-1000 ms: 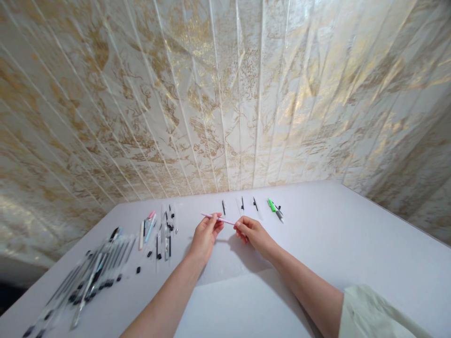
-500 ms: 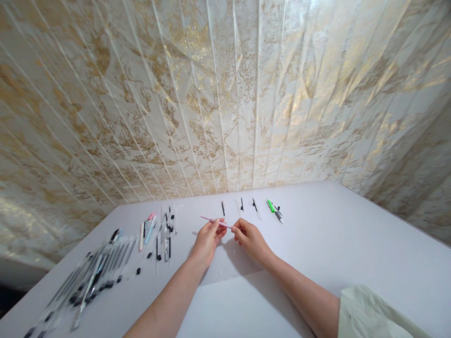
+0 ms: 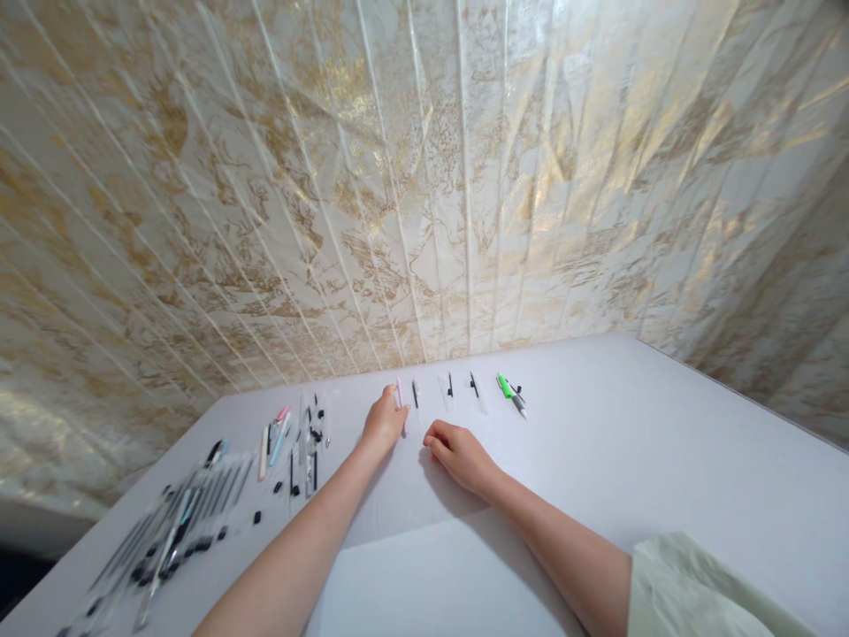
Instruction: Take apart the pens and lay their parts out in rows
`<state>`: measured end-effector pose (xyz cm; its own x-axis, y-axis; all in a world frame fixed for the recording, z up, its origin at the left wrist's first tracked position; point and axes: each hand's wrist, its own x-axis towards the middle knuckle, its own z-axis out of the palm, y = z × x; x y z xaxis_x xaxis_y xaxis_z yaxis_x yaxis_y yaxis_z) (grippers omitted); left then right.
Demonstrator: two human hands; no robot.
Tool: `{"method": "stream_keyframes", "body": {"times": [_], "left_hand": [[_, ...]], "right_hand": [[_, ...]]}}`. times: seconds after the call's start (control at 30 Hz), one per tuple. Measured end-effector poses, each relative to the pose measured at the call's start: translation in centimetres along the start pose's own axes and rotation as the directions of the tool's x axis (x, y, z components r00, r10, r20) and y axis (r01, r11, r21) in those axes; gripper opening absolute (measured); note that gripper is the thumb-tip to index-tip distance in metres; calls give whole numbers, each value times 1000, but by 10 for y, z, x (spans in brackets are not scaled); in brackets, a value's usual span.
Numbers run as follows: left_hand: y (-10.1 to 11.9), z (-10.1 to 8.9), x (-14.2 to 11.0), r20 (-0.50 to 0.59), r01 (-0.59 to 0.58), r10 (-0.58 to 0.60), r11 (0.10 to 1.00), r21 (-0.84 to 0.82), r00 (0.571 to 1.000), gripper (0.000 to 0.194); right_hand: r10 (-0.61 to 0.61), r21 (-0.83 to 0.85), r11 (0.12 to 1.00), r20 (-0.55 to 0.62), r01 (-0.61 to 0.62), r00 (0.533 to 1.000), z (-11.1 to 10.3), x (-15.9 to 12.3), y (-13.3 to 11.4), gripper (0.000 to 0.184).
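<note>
My left hand [image 3: 385, 422] reaches toward the back of the table with its fingers closed around a slim pink pen [image 3: 399, 390]. That pen points away from me, and its near end shows below the thumb. Just right of it lies a black-and-clear pen [image 3: 416, 395]. My right hand [image 3: 459, 449] rests nearer to me on the table, its fingers curled in, and nothing shows in them. Beyond it are a clear pen part with a black piece [image 3: 450, 386], another black pen piece [image 3: 474, 384] and a green-and-grey pen [image 3: 510, 391].
Several grey and black pen parts [image 3: 218, 485] are spread over the left of the white table [image 3: 616, 460]. Pink and blue pens [image 3: 279, 436] lie beside small black caps [image 3: 257, 518]. A white sheet [image 3: 411, 584] is in front of me. Behind hangs a gold-patterned curtain [image 3: 371, 203].
The pink pen has left my right fingers and moved to the back in my left hand, turning from crosswise to pointing away. My right hand has stayed nearly in place, fingers curled in.
</note>
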<state>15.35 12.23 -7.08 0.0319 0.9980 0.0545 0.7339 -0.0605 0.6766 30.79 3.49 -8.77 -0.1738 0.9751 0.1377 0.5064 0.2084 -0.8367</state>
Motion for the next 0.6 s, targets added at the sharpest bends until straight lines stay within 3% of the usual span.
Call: {"method": "stream_keyframes", "body": {"times": [0.27, 0.6], "left_hand": [[5, 15, 23, 26, -27, 22, 977, 212, 999, 21], [-6, 12, 1, -19, -80, 82, 992, 97, 996, 21]], "right_hand": [[-38, -45, 998, 23, 39, 999, -3, -1, 1, 15], [-55, -6, 998, 35, 56, 998, -4, -2, 3, 15]]}}
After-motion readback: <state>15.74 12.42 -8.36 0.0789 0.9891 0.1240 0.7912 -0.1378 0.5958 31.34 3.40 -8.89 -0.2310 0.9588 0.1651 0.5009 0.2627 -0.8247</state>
